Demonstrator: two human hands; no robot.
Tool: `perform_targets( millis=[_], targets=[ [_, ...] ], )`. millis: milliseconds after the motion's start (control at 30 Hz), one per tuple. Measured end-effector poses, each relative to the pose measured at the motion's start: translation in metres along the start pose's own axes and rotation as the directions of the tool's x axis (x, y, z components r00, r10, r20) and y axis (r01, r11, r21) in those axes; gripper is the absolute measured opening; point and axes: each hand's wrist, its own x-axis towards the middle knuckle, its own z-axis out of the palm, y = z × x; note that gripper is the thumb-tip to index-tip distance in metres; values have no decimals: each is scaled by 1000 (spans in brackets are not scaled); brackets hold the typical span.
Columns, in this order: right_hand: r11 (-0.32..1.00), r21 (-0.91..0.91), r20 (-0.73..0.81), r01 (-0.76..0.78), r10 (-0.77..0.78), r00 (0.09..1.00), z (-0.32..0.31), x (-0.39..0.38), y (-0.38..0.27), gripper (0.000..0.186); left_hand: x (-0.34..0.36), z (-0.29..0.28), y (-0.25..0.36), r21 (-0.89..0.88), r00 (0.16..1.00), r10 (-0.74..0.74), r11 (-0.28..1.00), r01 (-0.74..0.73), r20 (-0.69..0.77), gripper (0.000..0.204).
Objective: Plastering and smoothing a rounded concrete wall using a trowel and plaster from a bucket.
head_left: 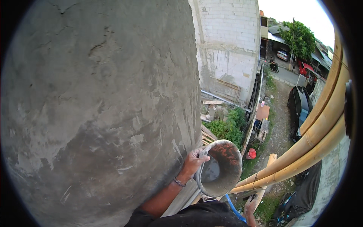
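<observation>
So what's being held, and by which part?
Left hand holds the bucket by its rim, at the side near the wall. Right hand is at the bamboo pole; grip unclear.

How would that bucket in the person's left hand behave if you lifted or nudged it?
The bucket is probably fairly light for its size: little shows inside beyond residue. It seems stiff enough, since its rim looks round even where the left hand grips its edge. Its round wall suggests it might roll if laid sideways.

The grey bucket (229, 172) is blotched rust-red inside and the wall (102, 94) mottled grey.
</observation>
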Motion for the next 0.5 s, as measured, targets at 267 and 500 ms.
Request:
perform_targets(
  millis=[267, 500],
  targets=[
    [924, -39, 175, 380, -368, 913, -10, 74, -126, 22, 17, 14, 8, -5, 995, 28, 1000, -28, -91, 30],
    [930, 93, -1, 355, -357, 934, -52, 192, -269, 29, 22, 5, 10, 52, 992, 52, 998, -46, -116, 30]
  ],
)
